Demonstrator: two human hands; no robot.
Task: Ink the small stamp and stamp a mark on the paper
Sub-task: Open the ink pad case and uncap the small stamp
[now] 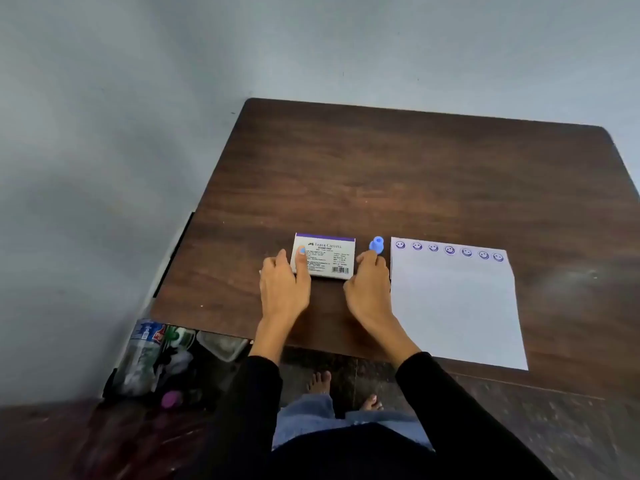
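Note:
A white stamp pad box with a purple top band lies closed on the brown table. My left hand grips the box's left edge, thumb on its lid. The small blue stamp stands upright between the box and the paper. My right hand has its fingertips closed around the stamp's base. A white sheet of paper lies to the right, with a row of several purple smiley marks along its far edge.
The table's near edge runs just under my wrists. On the floor at the left are a plastic water bottle, a clear container and other clutter. My bare feet show below the table. A grey wall stands behind and to the left.

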